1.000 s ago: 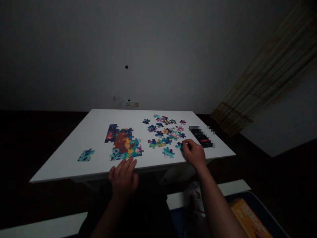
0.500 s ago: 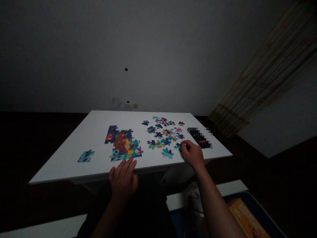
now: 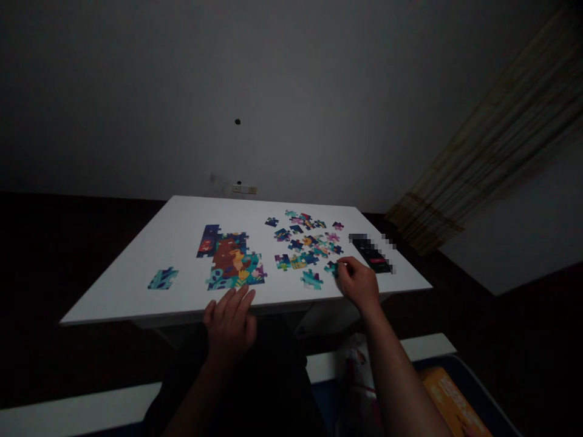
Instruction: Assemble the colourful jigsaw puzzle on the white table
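"What's the right hand (image 3: 358,285) doing?"

"It's closing on a teal puzzle piece (image 3: 331,267), at the near right of the loose pieces (image 3: 306,243). Whether it's actually clamping the piece, I can't tell. A light pinch is the right way here, sparing the neighbouring pieces."

"And the left hand (image 3: 230,321)?"

"It's lying open and spread at the near edge of the white table (image 3: 113,291), just below the assembled puzzle section (image 3: 232,261)."

"Anything different from half a second ago?"

"Hardly — the view is tilting slightly, while the hands and pieces are staying put."
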The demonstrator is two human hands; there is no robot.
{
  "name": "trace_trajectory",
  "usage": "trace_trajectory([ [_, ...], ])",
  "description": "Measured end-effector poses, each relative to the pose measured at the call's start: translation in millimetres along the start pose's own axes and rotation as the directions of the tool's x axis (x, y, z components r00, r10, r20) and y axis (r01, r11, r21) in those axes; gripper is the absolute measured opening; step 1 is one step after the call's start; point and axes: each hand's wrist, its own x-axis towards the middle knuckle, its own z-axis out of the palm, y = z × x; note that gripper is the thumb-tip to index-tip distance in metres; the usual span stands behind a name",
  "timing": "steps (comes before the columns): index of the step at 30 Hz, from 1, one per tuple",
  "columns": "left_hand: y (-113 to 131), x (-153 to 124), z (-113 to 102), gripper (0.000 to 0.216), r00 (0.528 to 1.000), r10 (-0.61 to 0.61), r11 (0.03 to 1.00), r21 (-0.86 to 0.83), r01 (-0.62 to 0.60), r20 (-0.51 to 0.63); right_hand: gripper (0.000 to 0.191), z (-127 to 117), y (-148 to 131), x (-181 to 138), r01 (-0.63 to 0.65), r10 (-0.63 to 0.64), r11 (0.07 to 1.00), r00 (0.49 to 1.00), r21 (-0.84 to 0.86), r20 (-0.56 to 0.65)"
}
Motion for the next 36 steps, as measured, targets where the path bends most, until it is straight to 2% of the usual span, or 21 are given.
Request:
trace_trajectory([
  [5, -0.4, 1.6, -1.3, 0.047, 1.0, -0.008, 1.0, -0.009, 0.008, 0.003, 0.038, -0.1, -0.6, 0.0, -0.011, 0.011, 1.0, 1.0, 0.012, 0.004],
  [10, 0.5, 2.2, -4.3, 0.052, 1.0, 0.0, 1.0, 0.001, 0.0, 0.01, 0.038, -0.6, -0.1, 0.3, -0.01, 0.01, 1.0, 1.0, 0.001, -0.011],
  [14, 2.8, 2.4, -5.3, 0.052, 0.999, -0.031, 0.999, -0.011, 0.031, 0.021, 0.039, -0.3, 0.8, 0.2, -0.01, 0.01, 1.0, 1.0, 0.009, 0.014],
  [23, 0.5, 3.6, -4.8, 0.044, 1.0, -0.003, 1.0, 0.01, 0.003, 0.004, 0.038, -0.9, -1.3, -0.7, -0.008, 0.008, 1.0, 1.0, 0.002, 0.002],
  [32, -0.7, 2.4, -4.4, 0.053, 1.0, 0.004, 1.0, -0.002, -0.004, 0.011, 0.039, 0.3, 0.9, 0.0, -0.009, 0.009, 1.0, 1.0, 0.003, -0.004],
  [36, -0.6, 2.4, -2.9, 0.05, 1.0, 0.0, 1.0, -0.009, 0.0, -0.005, 0.038, 0.5, 0.4, -0.1, -0.016, 0.016, 1.0, 1.0, 0.002, -0.006],
])
